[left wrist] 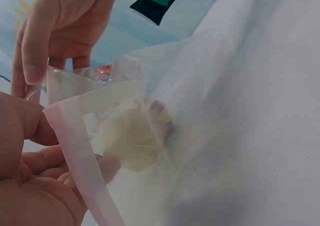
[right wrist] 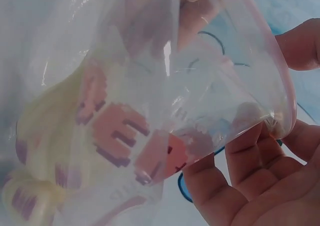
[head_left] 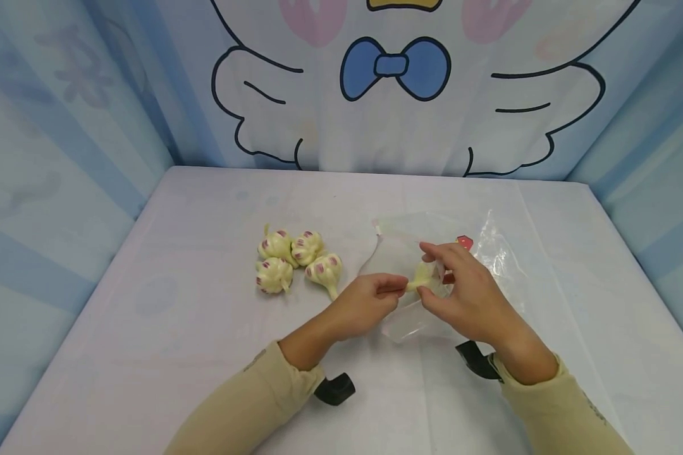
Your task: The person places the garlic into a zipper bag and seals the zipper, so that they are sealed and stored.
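L hand (head_left: 370,297): pinching the edge of the clear plastic bag (head_left: 427,253) at its mouth, thumb + fingers curled on the rim; in the L wrist view the pinkish rim strip is running across the fingers (left wrist: 37,156).
R hand (head_left: 467,287): also gripping the bag, fingers curled on the opposite side of the mouth, fingertips pressing thru the film.
Bag: being held just above the table (head_left: 176,354) between both hands, centre-right, mouth stretched open btwn them; rear part trailing on the tabletop toward the back right. Red/pink print showing on the film.
Garlic in bag (head_left: 424,275): one pale yellow bulb w/ purple streaks sitting inside the bag, right between the two hands; seen thru the plastic in both wrist views.
Loose garlic (head_left: 296,259): four more bulbs lying in a tight cluster on the table, left of the hands, well apart from the bag.
Sleeves: both arms wearing beige long sleeves, black wrist mounts showing underneath.
Backdrop: blue + white cartoon cloth w/ a blue bow (head_left: 395,66) standing behind the table.
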`<state>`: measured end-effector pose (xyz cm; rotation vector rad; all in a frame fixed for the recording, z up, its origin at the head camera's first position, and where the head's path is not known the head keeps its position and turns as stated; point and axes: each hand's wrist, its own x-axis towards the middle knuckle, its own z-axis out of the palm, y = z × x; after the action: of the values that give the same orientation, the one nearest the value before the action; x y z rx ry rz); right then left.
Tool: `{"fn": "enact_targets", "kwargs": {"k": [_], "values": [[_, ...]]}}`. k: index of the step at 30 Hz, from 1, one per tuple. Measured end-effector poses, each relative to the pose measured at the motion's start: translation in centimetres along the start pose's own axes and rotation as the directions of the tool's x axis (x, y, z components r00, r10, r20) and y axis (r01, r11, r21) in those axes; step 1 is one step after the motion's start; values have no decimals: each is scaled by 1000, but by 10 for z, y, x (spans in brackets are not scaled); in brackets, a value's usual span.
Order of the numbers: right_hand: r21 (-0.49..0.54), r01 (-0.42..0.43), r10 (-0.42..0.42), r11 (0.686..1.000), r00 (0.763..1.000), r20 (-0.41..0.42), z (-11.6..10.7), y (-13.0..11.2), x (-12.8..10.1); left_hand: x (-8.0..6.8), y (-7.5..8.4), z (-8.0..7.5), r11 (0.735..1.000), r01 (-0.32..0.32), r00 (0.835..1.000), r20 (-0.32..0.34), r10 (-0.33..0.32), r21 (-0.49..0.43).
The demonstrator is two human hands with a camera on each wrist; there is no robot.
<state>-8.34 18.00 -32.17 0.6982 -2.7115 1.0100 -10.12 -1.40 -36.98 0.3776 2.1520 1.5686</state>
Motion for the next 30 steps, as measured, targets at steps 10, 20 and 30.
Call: {"fn": "enact_targets", "kwargs": {"k": [10,20,30], "values": [[15,48,-48,999,999,-26,1,1,-1,9,3,-1,1000,24,999,34,-25,7],[39,27,-27,999,1000,1,2,0,-1,16,1,-2,998,26,999,46,-23,-50],[36,52,-52,998,999,5,3,-2,-2,25,2,4,999,6,999,51,-3,-45]]}}
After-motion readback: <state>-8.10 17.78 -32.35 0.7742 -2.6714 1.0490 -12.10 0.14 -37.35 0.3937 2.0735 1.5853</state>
